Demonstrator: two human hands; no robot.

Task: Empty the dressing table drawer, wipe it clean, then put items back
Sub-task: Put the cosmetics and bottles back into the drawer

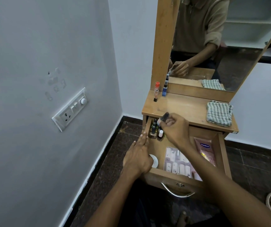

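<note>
The wooden drawer (222, 154) of the dressing table stands pulled open. My right hand (174, 126) grips a small dark-capped bottle (164, 117) above the drawer's back left corner. My left hand (138, 157) rests on the drawer's left wall with its fingers straight. Several small bottles (155, 131) stand in that back corner. Inside also lie a white round jar (154, 161), partly hidden by my left hand, a clear pouch of little bottles (178, 163) and a pink Vaseline sachet (206, 150).
On the table top (180, 105) stand a red-capped tube (156, 91) and a blue spray bottle (165, 89), with a folded checked cloth (219, 113) at the right. A mirror (213, 46) rises behind. A wall with a switch panel (71, 109) is close on the left.
</note>
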